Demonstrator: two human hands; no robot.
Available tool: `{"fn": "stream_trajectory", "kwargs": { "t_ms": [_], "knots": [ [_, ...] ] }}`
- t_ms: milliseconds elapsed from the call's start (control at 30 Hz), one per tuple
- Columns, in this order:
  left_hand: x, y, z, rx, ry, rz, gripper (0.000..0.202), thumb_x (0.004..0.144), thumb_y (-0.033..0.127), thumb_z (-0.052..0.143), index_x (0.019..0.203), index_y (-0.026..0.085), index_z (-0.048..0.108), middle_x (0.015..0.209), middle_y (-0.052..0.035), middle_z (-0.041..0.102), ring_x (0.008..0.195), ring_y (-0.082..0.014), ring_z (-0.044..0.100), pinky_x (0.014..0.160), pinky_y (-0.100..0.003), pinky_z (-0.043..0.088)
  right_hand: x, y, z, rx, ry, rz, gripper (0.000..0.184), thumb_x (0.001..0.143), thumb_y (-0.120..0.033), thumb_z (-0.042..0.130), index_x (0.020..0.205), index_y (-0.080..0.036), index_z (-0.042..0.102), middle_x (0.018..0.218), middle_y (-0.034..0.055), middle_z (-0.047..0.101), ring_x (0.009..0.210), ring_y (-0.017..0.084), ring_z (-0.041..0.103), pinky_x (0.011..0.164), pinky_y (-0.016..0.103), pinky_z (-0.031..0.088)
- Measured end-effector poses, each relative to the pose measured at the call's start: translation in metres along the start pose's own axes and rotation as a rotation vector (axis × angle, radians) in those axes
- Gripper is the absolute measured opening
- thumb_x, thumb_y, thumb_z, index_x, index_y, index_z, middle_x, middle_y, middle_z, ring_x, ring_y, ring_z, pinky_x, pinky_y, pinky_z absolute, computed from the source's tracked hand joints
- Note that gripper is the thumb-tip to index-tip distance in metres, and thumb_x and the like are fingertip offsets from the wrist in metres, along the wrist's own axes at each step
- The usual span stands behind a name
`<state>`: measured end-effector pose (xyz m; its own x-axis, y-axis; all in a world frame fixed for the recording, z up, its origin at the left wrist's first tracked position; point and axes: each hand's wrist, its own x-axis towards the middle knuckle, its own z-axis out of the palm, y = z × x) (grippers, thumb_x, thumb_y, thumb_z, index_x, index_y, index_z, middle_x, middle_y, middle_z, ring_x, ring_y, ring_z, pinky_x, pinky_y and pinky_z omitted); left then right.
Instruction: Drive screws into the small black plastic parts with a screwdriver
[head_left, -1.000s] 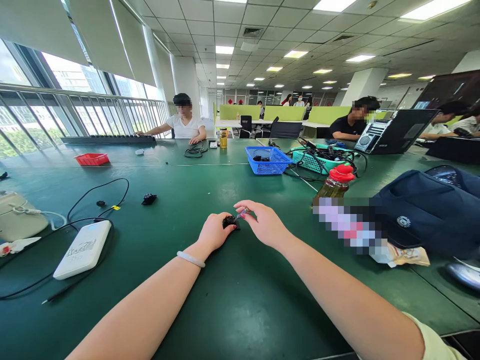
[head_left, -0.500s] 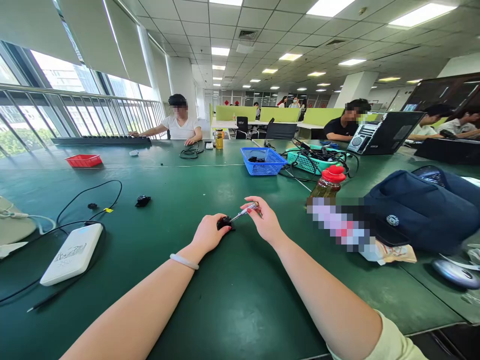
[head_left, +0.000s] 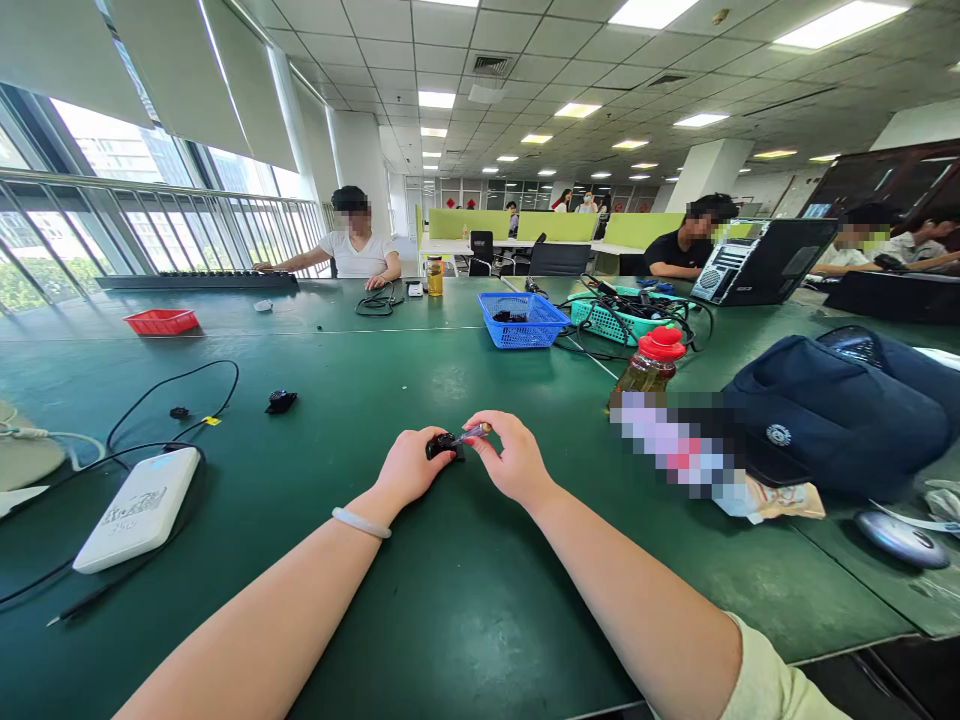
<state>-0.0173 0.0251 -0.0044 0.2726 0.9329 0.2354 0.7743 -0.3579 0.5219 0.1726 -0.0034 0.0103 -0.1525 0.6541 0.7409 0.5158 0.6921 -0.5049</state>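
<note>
My left hand [head_left: 407,467], with a pale bangle at the wrist, is closed round a small black part [head_left: 442,446] on the green table [head_left: 450,590]. What kind of part it is, I cannot make out. In the fingers of my right hand [head_left: 514,455] is a small screwdriver [head_left: 474,432] with a clear handle. Its shaft slants down to the left, and the tip meets the black part or lies close to it. The fingers partly cover both things. Farther left on the table lies another small black piece [head_left: 281,402], apart from my hands.
A white power bank [head_left: 139,508] with black cables lies at left. Ahead stand a red tray [head_left: 160,322], a blue basket [head_left: 523,322] and a green basket [head_left: 619,318] of cables. To the right are a red-lidded bottle [head_left: 651,365] and a navy bag [head_left: 847,420]. People sit across the table.
My right hand has moved down and left, closer to my left hand, and the screwdriver now lies flatter. The left hand keeps its hold on the black part. The view has shifted slightly.
</note>
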Motion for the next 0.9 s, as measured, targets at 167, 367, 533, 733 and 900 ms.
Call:
{"fn": "stream_trajectory", "kwargs": {
  "t_ms": [167, 367, 533, 733, 900],
  "knots": [
    [-0.0007, 0.0007, -0.0006, -0.023, -0.005, 0.010, 0.024, 0.085, 0.034, 0.065, 0.105, 0.023, 0.073, 0.102, -0.0061, 0.075, 0.094, -0.0247, 0.066, 0.085, -0.035, 0.050, -0.0004, -0.0033, -0.0002, -0.029, 0.018, -0.037, 0.004, 0.089, -0.027, 0.062, 0.091, -0.025, 0.064, 0.086, 0.0026, 0.073, 0.079, 0.019, 0.066, 0.078, 0.034, 0.053],
    [-0.0006, 0.0018, -0.0007, -0.009, -0.007, -0.004, 0.026, 0.084, 0.034, 0.065, 0.107, 0.023, 0.072, 0.102, -0.0066, 0.074, 0.098, -0.0262, 0.065, 0.087, -0.037, 0.050, -0.0018, -0.0016, 0.0005, 0.030, 0.016, -0.017, 0.017, 0.091, -0.022, 0.057, 0.108, -0.025, 0.062, 0.096, 0.0034, 0.075, 0.088, 0.019, 0.070, 0.085, 0.035, 0.055],
    [-0.0009, 0.0030, -0.0020, -0.030, -0.012, -0.014, 0.026, 0.083, 0.032, 0.065, 0.106, 0.022, 0.072, 0.102, -0.0060, 0.075, 0.095, -0.0256, 0.066, 0.087, -0.037, 0.050, -0.0012, 0.0020, 0.0000, 0.040, 0.017, 0.003, 0.036, 0.093, -0.017, 0.050, 0.128, -0.027, 0.054, 0.102, 0.0031, 0.075, 0.092, 0.017, 0.071, 0.090, 0.036, 0.055],
    [-0.0010, 0.0030, -0.0015, -0.029, -0.007, -0.014, 0.026, 0.083, 0.034, 0.065, 0.106, 0.022, 0.072, 0.101, -0.0064, 0.075, 0.095, -0.0261, 0.066, 0.087, -0.038, 0.050, -0.0002, 0.0028, 0.0000, 0.056, -0.051, 0.016, 0.045, 0.091, -0.011, 0.046, 0.133, -0.027, 0.050, 0.112, 0.0039, 0.073, 0.102, 0.017, 0.069, 0.094, 0.037, 0.054],
    [-0.0011, 0.0027, -0.0013, -0.039, -0.009, -0.001, 0.025, 0.084, 0.031, 0.065, 0.106, 0.022, 0.072, 0.101, -0.0060, 0.075, 0.094, -0.0258, 0.066, 0.087, -0.038, 0.050, -0.0018, 0.0010, 0.0015, 0.053, -0.083, 0.017, 0.048, 0.090, -0.008, 0.045, 0.133, -0.029, 0.050, 0.112, 0.0031, 0.073, 0.100, 0.017, 0.070, 0.093, 0.037, 0.055]
  ]
}}
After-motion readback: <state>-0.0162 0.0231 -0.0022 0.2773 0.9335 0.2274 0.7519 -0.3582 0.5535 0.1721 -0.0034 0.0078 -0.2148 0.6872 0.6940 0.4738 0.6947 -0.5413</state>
